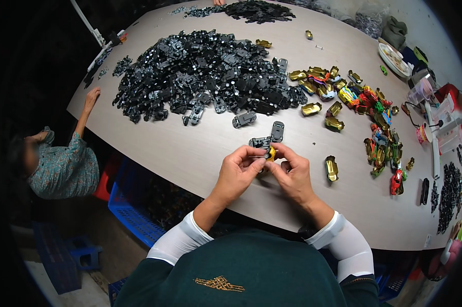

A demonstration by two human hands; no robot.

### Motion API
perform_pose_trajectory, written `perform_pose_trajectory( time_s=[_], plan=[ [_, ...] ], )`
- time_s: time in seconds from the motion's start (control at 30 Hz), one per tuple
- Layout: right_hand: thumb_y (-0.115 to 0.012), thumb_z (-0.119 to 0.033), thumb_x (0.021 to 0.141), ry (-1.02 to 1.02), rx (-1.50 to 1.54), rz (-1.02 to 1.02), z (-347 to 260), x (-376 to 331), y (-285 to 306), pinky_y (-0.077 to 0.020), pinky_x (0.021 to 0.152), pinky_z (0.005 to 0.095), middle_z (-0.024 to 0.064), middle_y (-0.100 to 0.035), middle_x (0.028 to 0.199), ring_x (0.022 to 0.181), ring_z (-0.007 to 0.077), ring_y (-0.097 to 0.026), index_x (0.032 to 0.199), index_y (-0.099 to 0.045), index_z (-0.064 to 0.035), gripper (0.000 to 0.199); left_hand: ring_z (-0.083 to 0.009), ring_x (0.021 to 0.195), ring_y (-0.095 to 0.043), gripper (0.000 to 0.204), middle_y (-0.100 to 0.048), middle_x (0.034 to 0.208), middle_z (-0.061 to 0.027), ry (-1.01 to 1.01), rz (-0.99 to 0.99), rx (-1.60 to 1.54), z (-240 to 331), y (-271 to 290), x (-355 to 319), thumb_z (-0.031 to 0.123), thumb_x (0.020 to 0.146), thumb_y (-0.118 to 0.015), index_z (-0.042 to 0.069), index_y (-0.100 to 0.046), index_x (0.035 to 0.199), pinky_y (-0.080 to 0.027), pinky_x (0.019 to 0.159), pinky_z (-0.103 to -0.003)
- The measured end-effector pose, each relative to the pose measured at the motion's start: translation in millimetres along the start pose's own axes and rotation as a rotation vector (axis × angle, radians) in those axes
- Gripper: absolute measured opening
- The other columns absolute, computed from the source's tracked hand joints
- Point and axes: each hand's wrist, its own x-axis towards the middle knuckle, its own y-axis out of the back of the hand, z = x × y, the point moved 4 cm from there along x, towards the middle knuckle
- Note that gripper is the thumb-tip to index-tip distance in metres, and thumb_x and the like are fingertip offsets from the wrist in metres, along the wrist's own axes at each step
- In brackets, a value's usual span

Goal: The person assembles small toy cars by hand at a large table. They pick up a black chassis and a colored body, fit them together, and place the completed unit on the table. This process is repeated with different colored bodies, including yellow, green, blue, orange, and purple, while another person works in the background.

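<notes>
Both my hands meet over the near part of the table. My left hand (239,167) and my right hand (291,171) together grip a small yellow toy car body (271,153) with a dark grey chassis piece against it. Just beyond my fingers lie two loose grey chassis parts (277,131) on the tabletop. A single gold car shell (332,168) rests to the right of my right hand. Further back sits a big heap of black and grey chassis parts (205,71).
Gold and multicoloured car shells (364,102) spread along the right of the beige table (200,148). Another person (62,163) sits at the left edge, hand on the table. Blue crates (131,215) stand below the near edge. Bottles, a plate and tools crowd the far right.
</notes>
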Motion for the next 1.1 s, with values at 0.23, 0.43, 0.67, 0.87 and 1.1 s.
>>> perform_pose_trajectory(
  time_s=[0.23, 0.43, 0.67, 0.87, 1.1],
  plan=[
    [-0.076, -0.010, 0.078, 0.168, -0.180, 0.004, -14.6, -1.3, -2.4, -0.0458, 0.052, 0.0294, 0.0121, -0.066, 0.088, 0.055, 0.0173, -0.056, 0.120, -0.062, -0.0029, 0.045, -0.0063, 0.084, -0.064, 0.027, -0.068, 0.103, -0.0052, 0.083, 0.021, 0.000, -6.2, 8.4, 2.1, 0.010, 0.099, -0.054, -0.002, -0.062, 0.121, -0.052, 0.070, -0.018],
    [-0.076, -0.011, 0.078, 0.281, -0.282, -0.001, -13.2, -1.5, -4.7, -0.0495, 0.054, 0.0347, 0.0137, -0.065, 0.085, 0.060, 0.0255, -0.061, 0.123, -0.061, -0.0033, 0.048, -0.0010, 0.074, -0.059, 0.025, -0.069, 0.095, -0.0009, 0.134, 0.079, -0.111, -11.8, 6.6, 0.4, 0.012, 0.099, -0.055, 0.000, -0.066, 0.119, -0.046, 0.060, -0.014],
    [-0.076, -0.004, 0.076, 0.348, -0.358, 0.029, -9.0, -5.9, -8.7, -0.0470, 0.056, 0.0337, 0.0141, -0.063, 0.084, 0.063, 0.0251, -0.059, 0.130, -0.057, -0.0042, 0.058, -0.0019, 0.078, -0.059, 0.026, -0.069, 0.095, -0.0008, 0.053, 0.090, -0.050, -7.2, -1.1, -1.3, 0.011, 0.099, -0.055, -0.001, -0.065, 0.120, -0.049, 0.066, -0.016],
    [-0.074, -0.005, 0.078, 0.341, -0.346, 0.057, -9.2, -6.7, -7.1, -0.0497, 0.053, 0.0345, 0.0133, -0.064, 0.084, 0.061, 0.0264, -0.062, 0.123, -0.060, -0.0008, 0.048, -0.0049, 0.081, -0.060, 0.028, -0.068, 0.099, -0.0037, -0.040, 0.074, 0.151, -2.5, -6.5, -2.1, 0.008, 0.098, -0.055, -0.003, -0.062, 0.123, -0.051, 0.072, -0.020],
    [-0.074, -0.003, 0.079, 0.040, 0.085, -0.055, -2.4, 0.0, -4.0, -0.0422, 0.053, 0.0213, 0.0019, -0.064, 0.086, 0.061, 0.0053, -0.047, 0.119, -0.064, -0.0037, 0.042, -0.0068, 0.082, -0.061, 0.038, -0.065, 0.109, -0.0065, 0.277, 0.004, -0.236, -4.2, -2.9, -1.4, 0.014, 0.097, -0.058, -0.001, -0.052, 0.132, -0.049, 0.063, -0.020]
  ],
)
